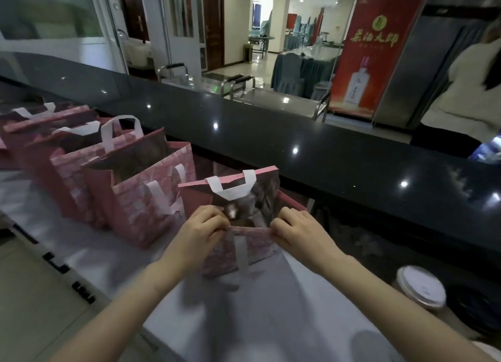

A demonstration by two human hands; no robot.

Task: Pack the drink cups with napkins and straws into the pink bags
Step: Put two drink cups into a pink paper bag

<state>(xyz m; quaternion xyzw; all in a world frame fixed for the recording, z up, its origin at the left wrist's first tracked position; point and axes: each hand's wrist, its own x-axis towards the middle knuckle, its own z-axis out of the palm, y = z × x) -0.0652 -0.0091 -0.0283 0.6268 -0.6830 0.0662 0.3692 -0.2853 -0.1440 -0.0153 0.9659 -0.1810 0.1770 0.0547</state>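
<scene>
I see both hands pinching the near rim of a pink bag [252, 249], the left hand [202, 230] at its left corner and the right hand [299, 233] at its right corner, fingers curled on the paper. The bag stands upright on the white worktop [257, 321], mouth up (rim running left to right), just right of a row of more pink bags [141, 199]. Its inside is dark and blurred, so I cannot tell the contents; a lidded drink cup [421, 287] at lower right is partly behind the right forearm.

dark glossy counter [271, 136], steel trolleys [244, 89] behind it, red bottle banner [375, 58] far right
</scene>
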